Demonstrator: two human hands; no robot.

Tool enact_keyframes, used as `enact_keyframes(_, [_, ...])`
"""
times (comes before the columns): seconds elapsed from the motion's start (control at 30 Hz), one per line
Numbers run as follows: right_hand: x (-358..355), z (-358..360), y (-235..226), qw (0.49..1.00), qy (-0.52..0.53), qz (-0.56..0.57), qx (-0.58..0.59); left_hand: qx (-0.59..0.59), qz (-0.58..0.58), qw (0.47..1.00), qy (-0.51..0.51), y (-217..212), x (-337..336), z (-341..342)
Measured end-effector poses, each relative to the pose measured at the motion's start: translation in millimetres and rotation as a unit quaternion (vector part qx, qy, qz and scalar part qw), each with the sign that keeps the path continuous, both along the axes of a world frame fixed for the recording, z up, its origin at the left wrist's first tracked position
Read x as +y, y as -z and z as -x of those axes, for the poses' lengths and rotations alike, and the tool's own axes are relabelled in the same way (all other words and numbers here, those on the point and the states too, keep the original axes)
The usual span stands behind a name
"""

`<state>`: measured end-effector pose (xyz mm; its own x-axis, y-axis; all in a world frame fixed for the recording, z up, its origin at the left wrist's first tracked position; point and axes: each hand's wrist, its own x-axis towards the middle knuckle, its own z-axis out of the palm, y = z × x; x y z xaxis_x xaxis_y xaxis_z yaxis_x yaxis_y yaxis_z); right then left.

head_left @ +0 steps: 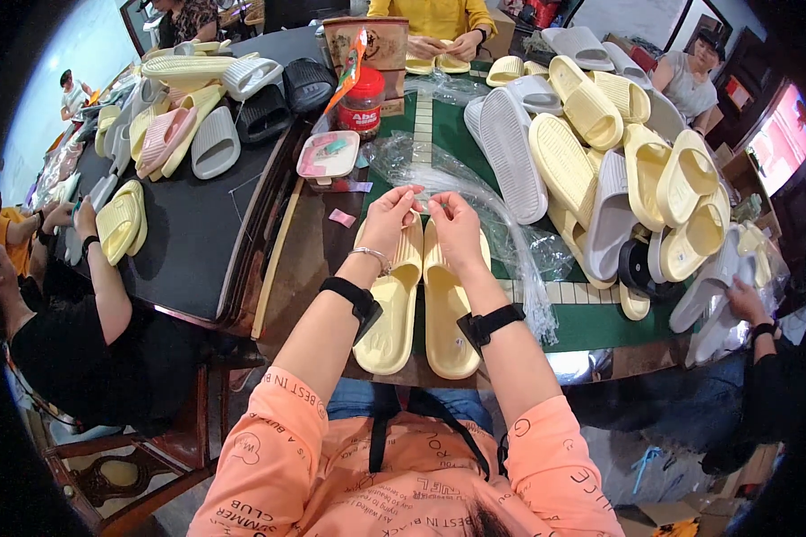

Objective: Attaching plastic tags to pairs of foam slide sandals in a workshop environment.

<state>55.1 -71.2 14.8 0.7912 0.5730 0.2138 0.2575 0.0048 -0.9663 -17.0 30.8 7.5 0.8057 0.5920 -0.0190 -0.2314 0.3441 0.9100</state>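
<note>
A pair of pale yellow slippers lies side by side at the table's near edge, the left slipper (387,318) and the right slipper (448,327) with their heels toward me. Above their straps, my left hand (389,222) and my right hand (457,231) are close together, fingertips pinched. Something thin and clear may run between them, but it is too small to make out. A bundle of whitish clear strands (530,291) trails over the table just right of my right hand. Crumpled clear plastic bags (439,166) lie beyond my fingers.
Yellow and grey slippers (569,174) are heaped at the right. More slippers lie on the black table (188,233) at left. A white tub (329,157) and red-lidded jar (362,100) stand ahead. Co-workers sit around, one handling yellow slippers opposite; another's hand (749,301) touches grey slippers.
</note>
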Motion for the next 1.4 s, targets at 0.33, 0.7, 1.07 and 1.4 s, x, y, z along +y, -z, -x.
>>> enact_keyframes(0.33, [1.7,0.0,3.2,1.0,0.0,-0.002,-0.017,-0.035,0.01,0.998,0.046,-0.4,0.7,1.4])
enact_keyframes(0.7, [1.0,0.5,0.6,1.0,0.005,-0.002,0.008,0.006,-0.005,1.0,0.023,-0.6,-2.2,1.1])
enact_keyframes(1.07, [1.4,-0.5,2.2,1.0,0.002,-0.012,-0.009,-0.013,0.001,1.0,-0.012,-4.4,-3.9,1.3])
enact_keyframes(1.4, [0.1,-3.3,4.0,0.996,-0.06,-0.038,0.062,0.0,0.055,0.999,0.001,-4.9,-2.3,2.6])
